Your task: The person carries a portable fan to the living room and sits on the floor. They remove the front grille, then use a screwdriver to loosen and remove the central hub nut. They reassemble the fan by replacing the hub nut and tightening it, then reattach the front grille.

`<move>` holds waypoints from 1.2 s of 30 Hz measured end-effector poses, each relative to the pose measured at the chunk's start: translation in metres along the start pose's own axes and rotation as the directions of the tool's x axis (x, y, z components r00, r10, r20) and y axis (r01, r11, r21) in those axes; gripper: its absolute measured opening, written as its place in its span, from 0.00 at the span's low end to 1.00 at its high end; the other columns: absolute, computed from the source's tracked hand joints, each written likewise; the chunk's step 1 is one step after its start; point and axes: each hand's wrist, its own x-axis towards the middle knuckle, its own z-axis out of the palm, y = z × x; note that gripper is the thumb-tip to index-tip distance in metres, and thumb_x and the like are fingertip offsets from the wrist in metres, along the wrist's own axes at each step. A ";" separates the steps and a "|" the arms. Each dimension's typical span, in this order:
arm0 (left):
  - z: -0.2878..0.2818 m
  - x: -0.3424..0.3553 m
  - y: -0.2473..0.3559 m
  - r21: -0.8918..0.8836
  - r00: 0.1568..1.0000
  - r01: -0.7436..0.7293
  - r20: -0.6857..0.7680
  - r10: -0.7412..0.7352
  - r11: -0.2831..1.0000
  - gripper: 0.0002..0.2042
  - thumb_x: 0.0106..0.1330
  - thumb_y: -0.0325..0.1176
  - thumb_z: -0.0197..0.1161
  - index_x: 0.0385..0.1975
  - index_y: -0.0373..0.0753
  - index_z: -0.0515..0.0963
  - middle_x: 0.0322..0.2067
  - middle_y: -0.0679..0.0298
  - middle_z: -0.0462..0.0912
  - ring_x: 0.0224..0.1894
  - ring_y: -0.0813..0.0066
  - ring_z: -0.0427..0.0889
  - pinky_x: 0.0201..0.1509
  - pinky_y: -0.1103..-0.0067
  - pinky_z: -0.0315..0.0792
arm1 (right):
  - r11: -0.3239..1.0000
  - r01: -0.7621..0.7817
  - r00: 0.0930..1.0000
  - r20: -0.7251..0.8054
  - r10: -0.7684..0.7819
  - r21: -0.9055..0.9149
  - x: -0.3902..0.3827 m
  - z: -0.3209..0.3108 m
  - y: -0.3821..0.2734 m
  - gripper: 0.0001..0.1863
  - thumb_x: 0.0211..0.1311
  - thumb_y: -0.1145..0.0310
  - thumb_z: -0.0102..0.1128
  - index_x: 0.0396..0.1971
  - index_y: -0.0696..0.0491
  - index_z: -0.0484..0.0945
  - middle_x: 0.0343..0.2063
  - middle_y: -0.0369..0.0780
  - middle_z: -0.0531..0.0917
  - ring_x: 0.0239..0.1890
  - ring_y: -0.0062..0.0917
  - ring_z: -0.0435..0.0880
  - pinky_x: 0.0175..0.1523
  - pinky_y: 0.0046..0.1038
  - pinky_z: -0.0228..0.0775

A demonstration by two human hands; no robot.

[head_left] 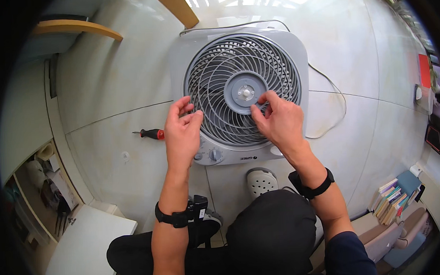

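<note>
A grey box fan (177, 60) lies flat on the floor in front of me, its round spiral grille (212, 64) facing up. At the grille's centre is a round grey hub (231, 100) with a pale fitting (246, 92) in its middle. My right hand (281, 120) is over the hub's lower right rim, thumb and forefinger curved and apart. Whether the fingertips touch the rim I cannot tell. My left hand (181, 132) hovers at the grille's left edge, fingers loosely bent and apart, with nothing visible in it. A black and red screwdriver (153, 134) lies left of it.
A thin power cord (345, 105) loops across the tiles right of the fan. Wooden chair legs (177, 9) stand beyond its far left corner. An open cabinet door (94, 241) and a drawer are at lower left. Books (389, 201) stand at lower right. My shoe (261, 182) is near the fan.
</note>
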 end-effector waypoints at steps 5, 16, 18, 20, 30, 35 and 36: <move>-0.006 0.002 -0.008 -0.050 1.000 -0.028 0.005 0.028 0.998 0.26 0.70 0.27 0.68 0.67 0.30 0.71 0.58 0.55 0.75 0.45 0.79 0.80 0.50 0.82 0.78 | 0.979 0.170 0.985 -0.018 -0.173 -0.114 0.011 0.001 0.004 0.12 0.59 0.60 0.72 0.28 0.51 0.80 0.16 0.38 0.81 0.20 0.37 0.83 0.26 0.38 0.72; 0.004 -0.012 -0.032 0.487 0.938 -0.283 -0.039 0.344 0.826 0.35 0.66 0.34 0.68 0.72 0.28 0.66 0.62 0.47 0.66 0.60 0.54 0.71 0.68 0.65 0.67 | 0.796 0.597 0.788 0.256 -0.560 -0.097 0.032 -0.037 0.029 0.23 0.53 0.47 0.77 0.31 0.50 0.78 0.29 0.38 0.75 0.36 0.34 0.75 0.40 0.35 0.71; 0.012 -0.011 -0.033 0.579 0.900 -0.321 -0.061 0.433 0.749 0.35 0.66 0.35 0.69 0.73 0.30 0.67 0.63 0.47 0.65 0.64 0.53 0.68 0.70 0.65 0.66 | 0.786 0.611 0.781 0.239 -0.577 -0.097 0.034 -0.036 0.030 0.23 0.54 0.48 0.77 0.32 0.50 0.78 0.30 0.39 0.75 0.36 0.35 0.75 0.40 0.35 0.70; 0.020 -0.007 -0.033 0.549 0.930 -0.246 -0.098 0.354 0.799 0.37 0.65 0.36 0.70 0.74 0.29 0.65 0.65 0.44 0.63 0.68 0.48 0.63 0.75 0.63 0.59 | 0.770 0.631 0.769 0.203 -0.606 -0.091 0.036 -0.035 0.032 0.22 0.55 0.48 0.77 0.32 0.50 0.78 0.30 0.39 0.75 0.36 0.35 0.75 0.40 0.35 0.70; 0.030 0.009 0.001 0.234 0.975 0.019 -0.222 0.034 0.972 0.33 0.62 0.34 0.65 0.68 0.31 0.65 0.68 0.43 0.59 0.70 0.42 0.57 0.76 0.57 0.56 | 0.802 0.594 0.803 -0.001 -0.596 -0.061 0.026 -0.016 0.040 0.19 0.50 0.55 0.78 0.32 0.51 0.80 0.32 0.39 0.76 0.36 0.36 0.74 0.40 0.37 0.69; 0.032 0.013 0.023 0.179 0.974 0.150 -0.196 -0.115 0.972 0.33 0.61 0.35 0.65 0.68 0.34 0.66 0.69 0.47 0.59 0.73 0.47 0.56 0.77 0.59 0.56 | 0.870 0.492 0.867 -0.073 -0.492 -0.019 0.014 -0.011 0.030 0.19 0.46 0.59 0.78 0.32 0.53 0.80 0.39 0.44 0.77 0.44 0.41 0.76 0.48 0.40 0.73; 0.032 0.014 0.025 0.179 0.978 0.159 -0.163 -0.130 0.971 0.33 0.61 0.35 0.65 0.68 0.34 0.66 0.69 0.48 0.59 0.73 0.49 0.57 0.76 0.60 0.57 | 0.890 0.457 0.886 -0.084 -0.456 -0.006 0.012 -0.011 0.027 0.19 0.46 0.60 0.79 0.32 0.53 0.80 0.42 0.45 0.77 0.47 0.43 0.76 0.51 0.41 0.73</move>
